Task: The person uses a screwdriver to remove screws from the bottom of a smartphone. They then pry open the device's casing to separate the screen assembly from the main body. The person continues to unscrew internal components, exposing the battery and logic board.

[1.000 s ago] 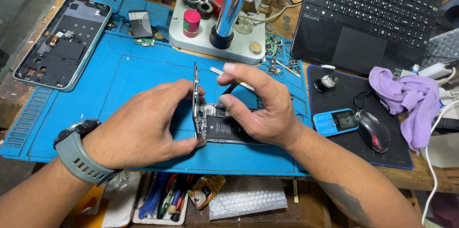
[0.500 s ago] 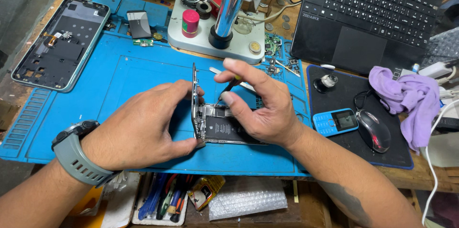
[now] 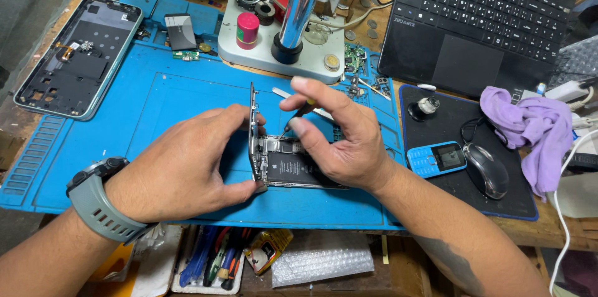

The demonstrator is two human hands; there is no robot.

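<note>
An opened smartphone (image 3: 289, 166) lies on the blue repair mat (image 3: 156, 104), its screen panel (image 3: 252, 129) hinged up on edge at the left side. My left hand (image 3: 180, 169) pinches that upright screen panel between thumb and fingers; a grey watch is on the wrist. My right hand (image 3: 336, 138) rests over the phone body and holds a small screwdriver (image 3: 298, 116) with its tip down at the phone's top inner part. The battery shows dark inside the body.
A detached phone back cover (image 3: 78, 57) lies at the mat's far left. A microscope stand (image 3: 283, 41) with a red-capped bottle is behind. A laptop (image 3: 486, 23), blue keypad phone (image 3: 436, 158), mouse (image 3: 486, 169) and purple cloth (image 3: 529, 125) are right. Tools sit in a tray below.
My right hand has shifted slightly up, bringing the screwdriver tip toward the phone's top. My left hand keeps its hold on the upright screen.
</note>
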